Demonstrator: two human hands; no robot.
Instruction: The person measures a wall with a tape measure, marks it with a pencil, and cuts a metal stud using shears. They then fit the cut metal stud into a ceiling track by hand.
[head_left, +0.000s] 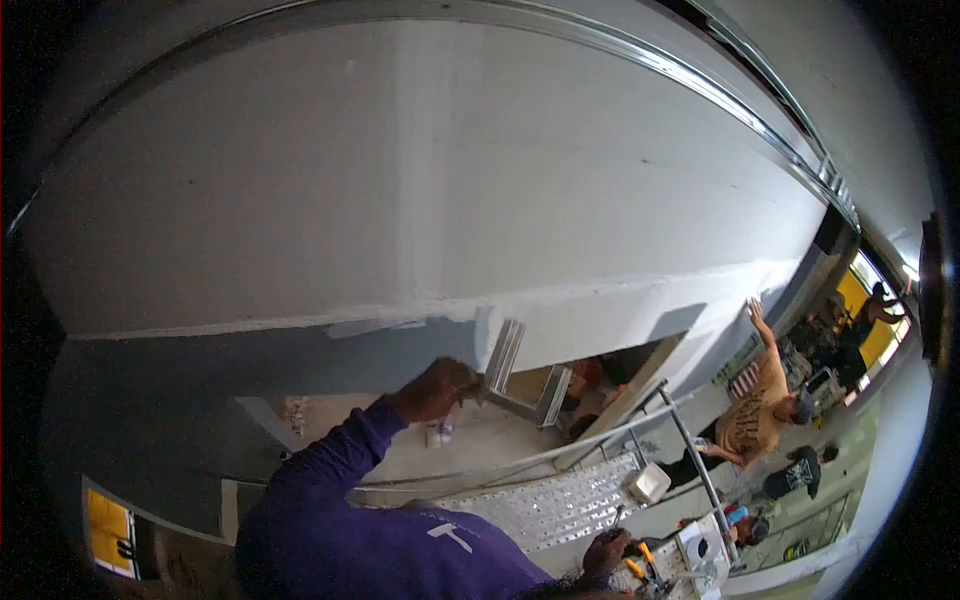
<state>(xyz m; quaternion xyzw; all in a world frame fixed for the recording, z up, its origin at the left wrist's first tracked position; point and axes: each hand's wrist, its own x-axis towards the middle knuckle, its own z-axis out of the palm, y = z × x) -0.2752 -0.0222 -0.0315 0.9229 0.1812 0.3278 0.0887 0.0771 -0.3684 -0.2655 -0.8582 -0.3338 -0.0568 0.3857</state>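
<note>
My left hand (440, 388), in a purple sleeve, is raised in front of the wall with fingers curled. It grips the near side of a U-shaped metal piece (507, 350) with ribbed, shiny arms, just below the pale compound line. Low in the view, my right hand (605, 553) is closed; a thin dark thing rises beside it, too small to name. Next to this hand, orange-handled tools (648, 556) lie on a pale, stained board (703, 548). The wall (560, 170) carries a smeared vertical joint and a rough horizontal seam.
Below runs a perforated metal scaffold platform (550, 510) with a guard rail (690, 440). A person in a tan shirt (755, 420) reaches to the wall at right. Other people (800, 472) are farther off. A white container (650, 484) sits by the platform's end. An opening (600, 390) cuts the wall.
</note>
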